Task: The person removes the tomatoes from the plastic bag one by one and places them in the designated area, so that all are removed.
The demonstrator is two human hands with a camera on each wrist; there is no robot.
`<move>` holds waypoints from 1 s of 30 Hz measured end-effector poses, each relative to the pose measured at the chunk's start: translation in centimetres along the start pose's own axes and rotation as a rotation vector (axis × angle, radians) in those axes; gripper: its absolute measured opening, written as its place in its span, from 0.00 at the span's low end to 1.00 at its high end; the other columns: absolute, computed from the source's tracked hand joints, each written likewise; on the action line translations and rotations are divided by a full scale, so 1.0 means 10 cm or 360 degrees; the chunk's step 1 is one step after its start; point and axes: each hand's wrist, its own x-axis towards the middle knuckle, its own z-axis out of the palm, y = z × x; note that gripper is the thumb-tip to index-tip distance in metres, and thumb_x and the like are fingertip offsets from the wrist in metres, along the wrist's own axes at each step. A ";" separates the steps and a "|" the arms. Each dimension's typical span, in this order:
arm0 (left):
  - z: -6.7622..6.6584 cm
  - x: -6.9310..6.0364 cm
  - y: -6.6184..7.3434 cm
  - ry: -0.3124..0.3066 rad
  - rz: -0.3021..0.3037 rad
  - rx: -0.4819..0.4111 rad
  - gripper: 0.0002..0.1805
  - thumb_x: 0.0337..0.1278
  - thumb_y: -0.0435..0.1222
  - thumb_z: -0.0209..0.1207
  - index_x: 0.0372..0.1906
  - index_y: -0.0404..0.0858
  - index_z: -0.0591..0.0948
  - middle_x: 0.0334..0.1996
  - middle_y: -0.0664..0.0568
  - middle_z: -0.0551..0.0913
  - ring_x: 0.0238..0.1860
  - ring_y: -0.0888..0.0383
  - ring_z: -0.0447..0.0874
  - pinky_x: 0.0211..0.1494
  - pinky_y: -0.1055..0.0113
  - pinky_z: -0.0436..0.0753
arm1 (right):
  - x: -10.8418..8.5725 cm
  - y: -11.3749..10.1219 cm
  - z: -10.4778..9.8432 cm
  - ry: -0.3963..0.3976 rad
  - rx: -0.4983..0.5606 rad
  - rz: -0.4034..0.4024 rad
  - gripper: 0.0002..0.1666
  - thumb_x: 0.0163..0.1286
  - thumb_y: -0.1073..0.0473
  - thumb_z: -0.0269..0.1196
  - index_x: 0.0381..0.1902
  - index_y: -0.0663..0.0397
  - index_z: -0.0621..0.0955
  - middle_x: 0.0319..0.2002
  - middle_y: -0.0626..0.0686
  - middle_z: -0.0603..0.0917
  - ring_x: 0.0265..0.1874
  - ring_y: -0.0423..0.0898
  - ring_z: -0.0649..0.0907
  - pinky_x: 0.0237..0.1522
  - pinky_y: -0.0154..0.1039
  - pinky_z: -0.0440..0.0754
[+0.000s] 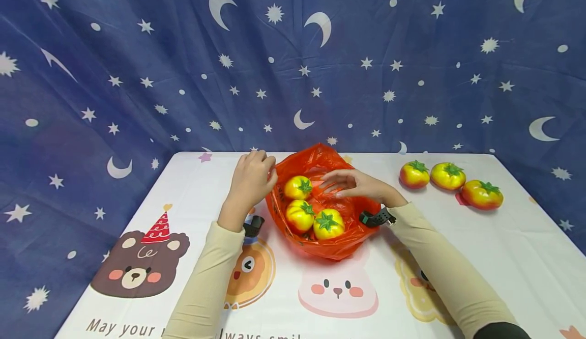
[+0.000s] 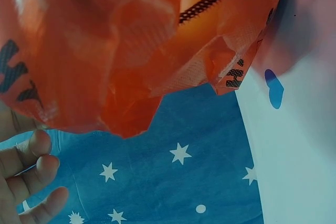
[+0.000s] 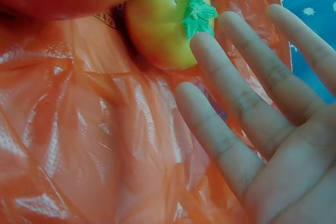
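Observation:
A red plastic bag (image 1: 320, 247) lies wide open at the middle of the table. Inside, toward its left and near side, sit three yellow-red toy tomatoes (image 1: 328, 224) with green leafy tops. My left hand (image 1: 251, 178) is at the bag's left rim, its fingers bent; it seems to pinch the edge, though in the left wrist view the bag (image 2: 131, 66) partly covers the fingers (image 2: 39, 174). Over the bag's right part, my right hand (image 1: 352, 184) holds nothing. Its fingers (image 3: 241, 93) are extended and spread, beside a tomato (image 3: 163, 30) in the right wrist view.
Three more toy tomatoes (image 1: 447, 176) stand in a group at the table's back right. The white tablecloth (image 1: 412, 288) carries printed cartoon animals. Behind the table hangs a dark blue curtain (image 1: 293, 74) with moons and stars.

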 end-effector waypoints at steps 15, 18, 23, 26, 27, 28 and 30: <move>0.00 0.00 0.00 -0.0022 -0.0006 0.0018 0.04 0.51 0.33 0.56 0.26 0.37 0.78 0.22 0.49 0.73 0.27 0.52 0.69 0.34 0.60 0.69 | 0.02 0.06 0.08 -0.0276 0.0023 0.0035 0.32 0.64 0.67 0.58 0.63 0.73 0.62 0.63 0.72 0.67 0.62 0.66 0.70 0.58 0.42 0.76; -0.01 0.00 0.01 -0.0012 -0.0002 0.0017 0.04 0.51 0.33 0.56 0.25 0.37 0.78 0.22 0.49 0.73 0.27 0.52 0.69 0.34 0.60 0.69 | 0.02 0.09 0.08 -0.0308 0.0013 0.0052 0.33 0.64 0.65 0.60 0.64 0.72 0.63 0.63 0.70 0.67 0.62 0.64 0.71 0.57 0.39 0.76; 0.00 0.00 0.01 0.0004 0.0007 0.0020 0.04 0.51 0.32 0.57 0.25 0.37 0.78 0.22 0.48 0.72 0.26 0.52 0.69 0.34 0.59 0.69 | 0.00 0.12 0.09 -0.0365 -0.0007 0.0063 0.34 0.64 0.62 0.60 0.64 0.72 0.62 0.64 0.70 0.68 0.62 0.63 0.71 0.58 0.37 0.75; 0.00 0.00 0.01 0.0007 0.0013 0.0023 0.04 0.51 0.32 0.57 0.25 0.37 0.78 0.22 0.48 0.72 0.26 0.52 0.69 0.34 0.59 0.70 | -0.01 0.11 0.10 -0.0377 -0.0009 0.0071 0.35 0.64 0.61 0.61 0.64 0.71 0.62 0.64 0.69 0.68 0.63 0.63 0.70 0.59 0.37 0.75; 0.00 0.00 0.01 0.0008 0.0014 0.0024 0.04 0.51 0.33 0.57 0.25 0.37 0.78 0.22 0.48 0.72 0.26 0.52 0.69 0.34 0.59 0.69 | -0.02 0.11 0.11 -0.0379 -0.0007 0.0069 0.35 0.64 0.61 0.61 0.64 0.71 0.63 0.64 0.70 0.68 0.63 0.63 0.70 0.59 0.37 0.74; 0.00 0.00 0.01 0.0006 0.0015 0.0023 0.04 0.51 0.32 0.57 0.25 0.37 0.78 0.22 0.49 0.73 0.26 0.52 0.69 0.34 0.59 0.69 | -0.02 0.12 0.11 -0.0381 -0.0007 0.0063 0.35 0.64 0.61 0.61 0.64 0.71 0.63 0.64 0.70 0.68 0.63 0.63 0.70 0.59 0.37 0.74; -0.01 0.00 0.01 0.0006 0.0017 0.0023 0.04 0.51 0.32 0.57 0.25 0.37 0.78 0.22 0.49 0.73 0.26 0.52 0.69 0.34 0.59 0.69 | -0.03 0.13 0.11 -0.0384 -0.0010 0.0058 0.34 0.64 0.61 0.61 0.64 0.70 0.63 0.63 0.70 0.68 0.63 0.63 0.70 0.60 0.37 0.74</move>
